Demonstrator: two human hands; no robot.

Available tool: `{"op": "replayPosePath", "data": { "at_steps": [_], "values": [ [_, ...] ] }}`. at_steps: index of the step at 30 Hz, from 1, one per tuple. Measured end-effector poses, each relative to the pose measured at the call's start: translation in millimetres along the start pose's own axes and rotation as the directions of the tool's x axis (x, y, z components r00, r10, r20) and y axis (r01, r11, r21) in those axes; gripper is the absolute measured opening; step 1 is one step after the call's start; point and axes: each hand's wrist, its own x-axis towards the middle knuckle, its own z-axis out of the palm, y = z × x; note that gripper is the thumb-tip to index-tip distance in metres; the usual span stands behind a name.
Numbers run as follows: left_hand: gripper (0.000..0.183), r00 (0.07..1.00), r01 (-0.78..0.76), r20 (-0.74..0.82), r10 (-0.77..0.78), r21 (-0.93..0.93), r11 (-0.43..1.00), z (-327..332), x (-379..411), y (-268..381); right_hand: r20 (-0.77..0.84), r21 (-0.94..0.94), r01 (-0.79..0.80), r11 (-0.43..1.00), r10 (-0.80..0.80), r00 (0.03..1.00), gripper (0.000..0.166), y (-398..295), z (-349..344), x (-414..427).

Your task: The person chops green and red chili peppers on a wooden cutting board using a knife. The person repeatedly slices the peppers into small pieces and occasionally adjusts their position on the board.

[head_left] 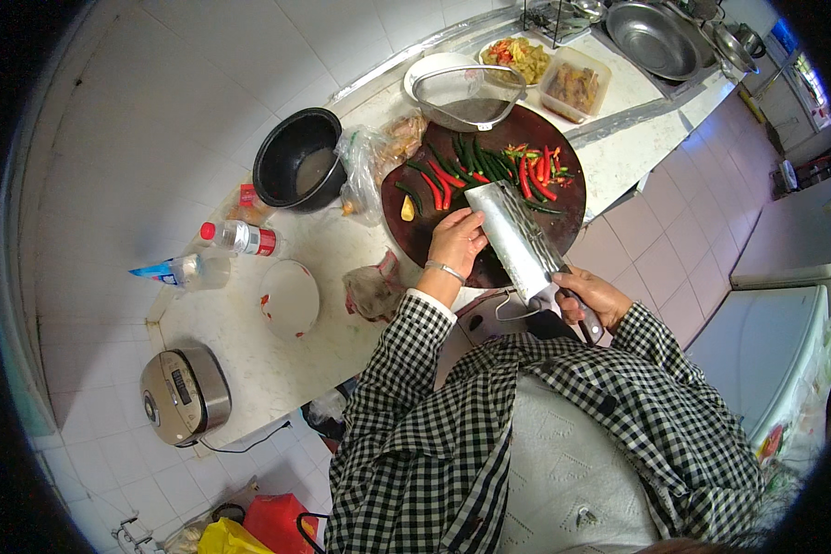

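Observation:
My right hand (591,296) is wrapped around the dark handle of a broad cleaver (516,242). The cleaver is held tilted over a round dark brown cutting board (422,239), its wide blade hiding part of the board. Bent fingers of my left hand (458,244) are at the blade's left edge; whether they pinch it I cannot tell. Beyond the blade lie green chillies (481,156) and whole red chillies (438,183). Small cut chilli bits (561,170) are scattered at the board's right. A yellow piece (407,208) lies at its left side.
A mesh strainer (467,114) overhangs the board's far edge. Left of it are a plastic bag (363,170), a black pot (266,156), a bottle (246,239), a white plate (298,291), a cloth (374,291) and a rice cooker (211,388). A food tub (585,62) stands far right.

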Motion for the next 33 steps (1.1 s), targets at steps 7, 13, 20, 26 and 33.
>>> {"op": "replayPosePath", "data": {
  "at_steps": [7,13,20,26,33],
  "values": [
    [0.014,0.993,-0.094,-0.047,0.108,0.223,0.970,-15.7,1.9,-11.8,-0.112,0.048,0.021,0.999,-0.015,0.994,0.017,16.5,-27.9,-15.9],
    [0.023,0.887,-0.386,0.190,0.421,0.806,0.450,-17.5,-4.9,-16.6,-0.240,-0.067,0.082,0.994,-0.095,0.966,0.016,41.7,-48.1,-51.9],
    [0.018,0.608,-0.572,0.416,0.676,0.820,0.009,-36.9,-11.2,-18.7,-0.355,-0.138,0.021,0.990,-0.069,0.932,0.015,65.7,-57.5,-84.0],
    [0.026,0.650,-0.435,0.379,0.659,0.896,-0.086,-58.5,-1.9,-25.9,-0.314,-0.163,0.010,0.987,-0.062,0.947,0.016,60.4,-50.4,-80.0],
    [0.035,0.654,-0.496,0.490,0.577,0.853,-0.162,-46.9,0.2,-34.0,-0.271,-0.177,-0.025,0.984,-0.025,0.962,0.020,51.7,-28.7,-52.5]
  ]
}}
